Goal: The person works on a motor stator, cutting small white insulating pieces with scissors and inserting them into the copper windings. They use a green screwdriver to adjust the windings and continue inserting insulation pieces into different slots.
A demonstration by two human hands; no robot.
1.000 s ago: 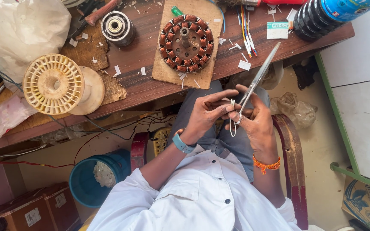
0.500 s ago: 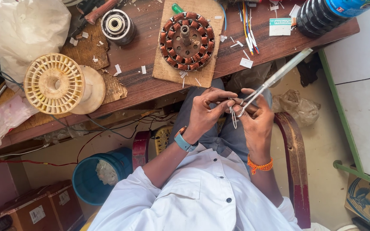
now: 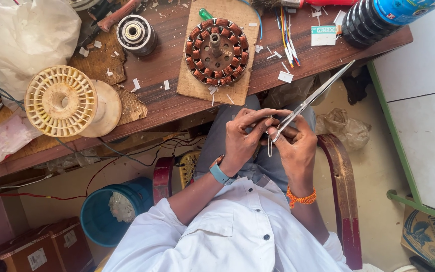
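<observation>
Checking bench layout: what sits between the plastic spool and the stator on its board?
Head view: a round metal bearing part, paper scraps and bare wood between spool and stator.

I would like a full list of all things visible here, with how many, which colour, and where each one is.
scissors: one, silver, held in the hands, blades toward the bench
white strip: one, hangs from the fingers
motor stator: one, copper windings, on a cardboard sheet
cardboard sheet: one, brown, bench middle
spool: one, cream plastic, bench left
bearing hub: one, metal, bench top left
dark bottle: one, lying at bench right end
plastic bag: one, white, far left
workbench: one, brown wood
bucket: one, blue, on the floor
chair: one, dark red
left hand: wears blue watch, pinches the strip
right hand: orange wristband, holds the scissors
</observation>
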